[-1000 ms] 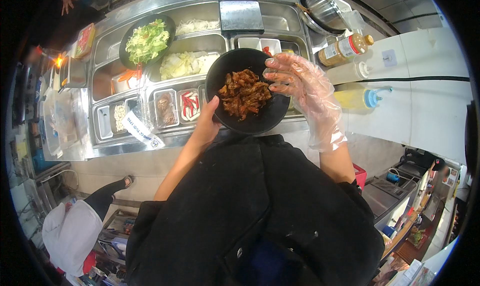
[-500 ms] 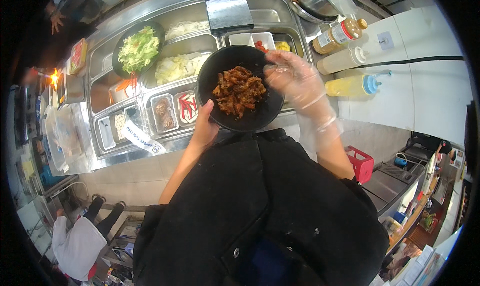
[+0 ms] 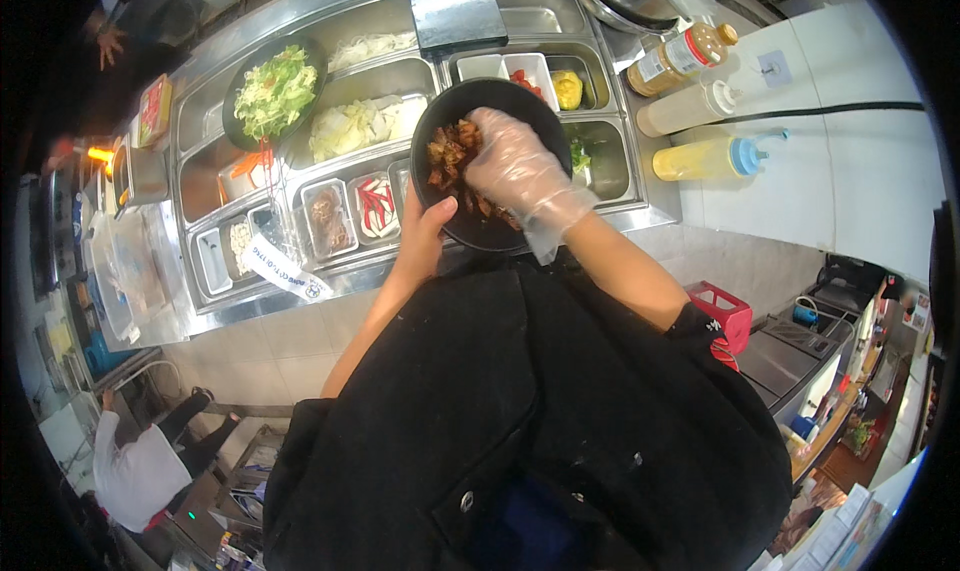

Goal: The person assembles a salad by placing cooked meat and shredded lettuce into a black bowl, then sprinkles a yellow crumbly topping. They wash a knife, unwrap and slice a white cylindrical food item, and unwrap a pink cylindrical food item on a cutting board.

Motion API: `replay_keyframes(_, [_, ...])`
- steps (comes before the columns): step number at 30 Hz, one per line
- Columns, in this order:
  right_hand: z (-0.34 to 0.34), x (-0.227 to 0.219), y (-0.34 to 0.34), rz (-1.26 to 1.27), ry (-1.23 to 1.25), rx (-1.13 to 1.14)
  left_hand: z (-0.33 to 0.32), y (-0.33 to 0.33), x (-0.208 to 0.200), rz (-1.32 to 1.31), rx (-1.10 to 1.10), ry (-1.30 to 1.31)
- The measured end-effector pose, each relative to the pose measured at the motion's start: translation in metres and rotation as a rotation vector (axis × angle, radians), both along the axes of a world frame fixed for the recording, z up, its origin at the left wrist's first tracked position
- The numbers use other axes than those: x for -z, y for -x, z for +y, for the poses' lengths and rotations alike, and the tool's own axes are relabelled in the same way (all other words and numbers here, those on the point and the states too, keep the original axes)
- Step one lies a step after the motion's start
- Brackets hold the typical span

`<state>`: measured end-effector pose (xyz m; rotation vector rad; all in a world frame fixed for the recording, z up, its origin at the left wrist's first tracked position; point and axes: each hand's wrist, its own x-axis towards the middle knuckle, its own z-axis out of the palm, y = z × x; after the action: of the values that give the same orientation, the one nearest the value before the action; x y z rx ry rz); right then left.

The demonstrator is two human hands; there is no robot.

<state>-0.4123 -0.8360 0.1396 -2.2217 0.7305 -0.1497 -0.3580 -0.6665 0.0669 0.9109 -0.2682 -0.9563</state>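
Note:
A black round bowl (image 3: 535, 106) is held over the front of the prep counter. My bare left hand (image 3: 424, 233) grips its lower left side, with the thumb over the rim and the other fingers hidden beneath. Inside lie browned, sauced pieces that look like cooked meat (image 3: 450, 153). My right hand (image 3: 520, 171), in a clear plastic glove, reaches into the bowl from the right. Its fingers are curled down onto the meat, and the fingertips are partly hidden. Farther left, a second dark bowl (image 3: 313, 89) holds shredded lettuce (image 3: 276, 93).
Steel pans (image 3: 365, 81) hold cut cabbage (image 3: 365, 126), sliced red chillies (image 3: 376, 207) and other ingredients. A metal-topped box (image 3: 458, 16) sits at the back. To the right lie a brown sauce bottle (image 3: 683, 59) and squeeze bottles (image 3: 705, 159). Another person (image 3: 140, 476) is at lower left.
My gloved right hand has moved left and down from beside the bowl's rim into the meat. The bowl has shifted slightly right. At lower left, the other person has moved a little.

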Motion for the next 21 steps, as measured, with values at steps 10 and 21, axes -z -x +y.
replay_keyframes(10, [-0.043,-0.066,0.017,-0.282,-0.364,-0.281,0.02,-0.028,-0.001,0.244,0.078,0.132])
replay_keyframes(21, [-0.047,-0.08,0.003,-0.226,-0.09,-0.509,0.031,-0.03,-0.004,0.312,-0.018,0.035])
